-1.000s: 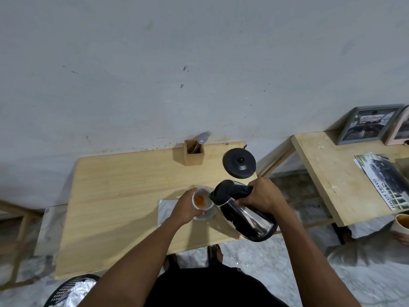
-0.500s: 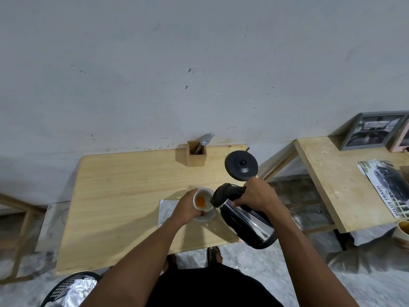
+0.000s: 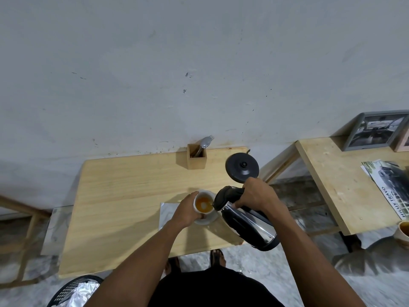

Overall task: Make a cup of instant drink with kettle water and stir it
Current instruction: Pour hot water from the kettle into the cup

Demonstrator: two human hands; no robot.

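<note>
Kettle (image 3: 247, 224) is gripped by the handle in the right hand (image 3: 257, 196) and tipped, spout at the rim of the cup (image 3: 204, 204). Cup is clasped by the left hand (image 3: 188, 210) on a saucer (image 3: 208, 220) near the counter's (image 3: 132, 196) front edge. Risks: overfill from over-tipping; scalded left fingers (image 3: 192, 197) at the rim; saucer nudged.

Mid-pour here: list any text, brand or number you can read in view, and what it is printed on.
"HILUX TRAVO", reading sideways, on the car brochure lying on the right-hand wooden table.
Smaller print under it: too blurred to read.
Steel kettle with black handle, round black kettle base, white cup, grey-framed picture: no readable text.
</note>
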